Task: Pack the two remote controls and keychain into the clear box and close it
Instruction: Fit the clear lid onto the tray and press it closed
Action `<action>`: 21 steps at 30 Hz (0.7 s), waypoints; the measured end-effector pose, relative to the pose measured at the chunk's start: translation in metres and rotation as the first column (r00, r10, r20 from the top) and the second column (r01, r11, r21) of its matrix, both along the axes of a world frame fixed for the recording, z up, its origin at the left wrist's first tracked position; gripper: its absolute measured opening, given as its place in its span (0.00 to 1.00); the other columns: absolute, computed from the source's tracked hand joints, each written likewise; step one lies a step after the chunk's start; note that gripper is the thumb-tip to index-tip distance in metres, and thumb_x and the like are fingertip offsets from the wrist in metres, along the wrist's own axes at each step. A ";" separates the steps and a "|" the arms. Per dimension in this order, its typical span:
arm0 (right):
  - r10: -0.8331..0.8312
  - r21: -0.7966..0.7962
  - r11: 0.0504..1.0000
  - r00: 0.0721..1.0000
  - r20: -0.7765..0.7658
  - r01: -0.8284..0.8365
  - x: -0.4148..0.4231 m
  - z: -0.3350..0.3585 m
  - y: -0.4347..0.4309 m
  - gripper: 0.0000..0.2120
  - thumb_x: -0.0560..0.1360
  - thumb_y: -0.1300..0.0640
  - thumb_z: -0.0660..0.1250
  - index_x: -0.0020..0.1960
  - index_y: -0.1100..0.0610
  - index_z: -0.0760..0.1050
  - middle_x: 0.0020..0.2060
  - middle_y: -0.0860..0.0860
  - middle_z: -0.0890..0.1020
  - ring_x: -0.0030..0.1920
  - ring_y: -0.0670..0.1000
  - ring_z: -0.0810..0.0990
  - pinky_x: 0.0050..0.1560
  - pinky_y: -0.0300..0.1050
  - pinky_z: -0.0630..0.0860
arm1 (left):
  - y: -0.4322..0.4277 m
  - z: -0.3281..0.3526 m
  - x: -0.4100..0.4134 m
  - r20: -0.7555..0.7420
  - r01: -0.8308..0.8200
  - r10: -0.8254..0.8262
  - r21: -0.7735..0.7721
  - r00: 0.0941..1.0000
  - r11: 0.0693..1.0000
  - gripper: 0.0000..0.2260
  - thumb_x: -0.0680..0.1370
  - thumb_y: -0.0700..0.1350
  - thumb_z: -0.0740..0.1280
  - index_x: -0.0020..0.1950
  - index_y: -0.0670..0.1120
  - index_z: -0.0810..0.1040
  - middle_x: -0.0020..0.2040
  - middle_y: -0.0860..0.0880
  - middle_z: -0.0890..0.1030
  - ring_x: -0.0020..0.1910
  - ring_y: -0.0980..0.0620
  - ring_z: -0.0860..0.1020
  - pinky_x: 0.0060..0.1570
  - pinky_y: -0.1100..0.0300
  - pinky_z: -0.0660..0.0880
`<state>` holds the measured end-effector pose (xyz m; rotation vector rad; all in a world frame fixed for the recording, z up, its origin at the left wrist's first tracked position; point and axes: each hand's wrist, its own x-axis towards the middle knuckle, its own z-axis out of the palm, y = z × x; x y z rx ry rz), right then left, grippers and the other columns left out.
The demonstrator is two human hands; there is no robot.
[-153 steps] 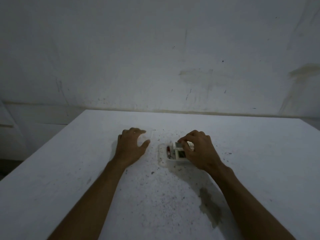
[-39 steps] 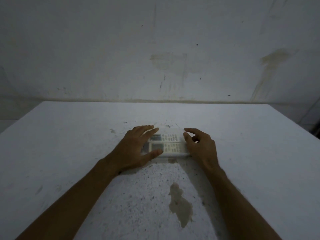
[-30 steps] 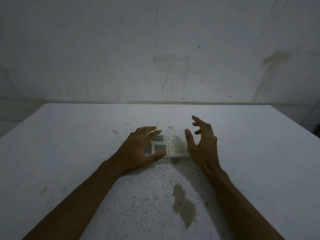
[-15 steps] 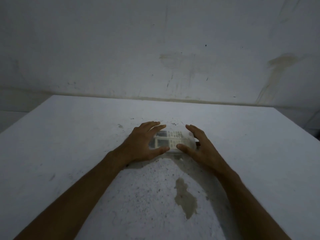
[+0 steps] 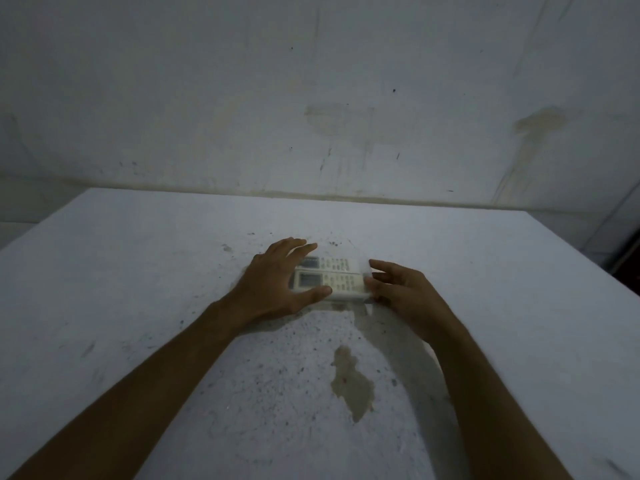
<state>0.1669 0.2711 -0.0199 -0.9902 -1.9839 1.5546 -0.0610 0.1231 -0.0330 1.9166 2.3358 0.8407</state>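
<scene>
The white table [image 5: 138, 271] is stained and speckled, and the clear box [image 5: 341, 299] sits near its middle, just before the person. Half a second earlier the right hand [image 5: 403, 289] lay flatter against the box; now its fingers are lifted and spread at the right end. The left hand [image 5: 277, 282] is spread over the left end, pressing. Closing seems nearly finished. Two pale remote controls [image 5: 332, 273] are seen side by side through the lid; the keychain cannot be made out.

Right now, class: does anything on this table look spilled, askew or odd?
Yes: a brownish, irregular stain marks the speckled white table, near of the clear plastic box, like a dried spill. The two white remote controls lie neatly parallel.
</scene>
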 end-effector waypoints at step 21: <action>-0.285 -0.101 0.947 0.941 0.184 0.306 -0.064 0.023 0.029 0.11 0.71 0.56 0.77 0.45 0.63 0.83 0.43 0.58 0.87 0.40 0.56 0.86 0.39 0.47 0.83 | 0.002 -0.001 -0.011 -0.032 0.013 -0.013 -0.013 0.999 1.000 0.39 0.71 0.77 0.60 0.78 0.63 0.61 0.79 0.52 0.65 0.77 0.49 0.62 0.73 0.39 0.62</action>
